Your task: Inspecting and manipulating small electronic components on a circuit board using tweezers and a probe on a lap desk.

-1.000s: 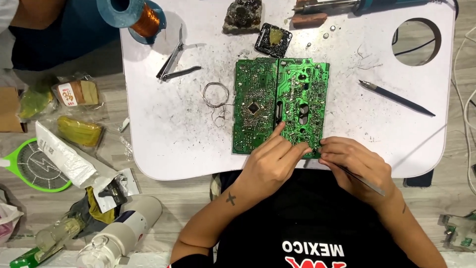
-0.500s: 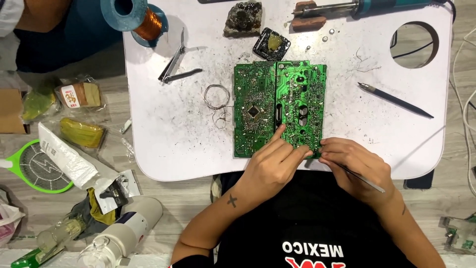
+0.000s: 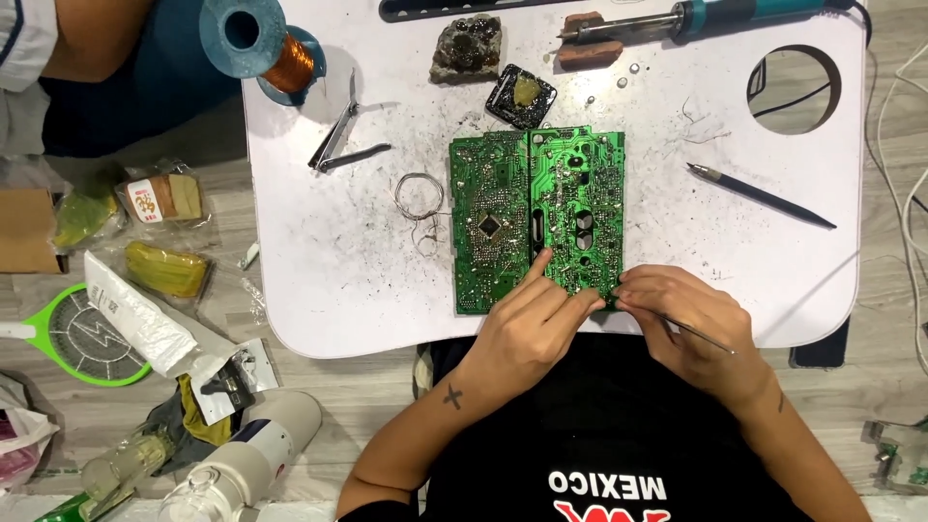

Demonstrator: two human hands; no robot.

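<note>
The left hand (image 3: 527, 324) pressed flat-fingered on the near edge of the green rectangular circuit board (image 3: 578, 208). Just right of it, the right hand (image 3: 691, 329) pinched a thin metal probe (image 3: 698, 334), tip toward that board's near corner.

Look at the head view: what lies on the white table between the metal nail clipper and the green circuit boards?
In the head view, a small coil of thin wire lies between the nail clipper and the circuit boards, on the speckled white table.

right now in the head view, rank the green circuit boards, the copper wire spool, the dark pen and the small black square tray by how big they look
1. green circuit boards
2. copper wire spool
3. dark pen, long but very thin, so its rank against the spool is unsure
4. small black square tray
</note>
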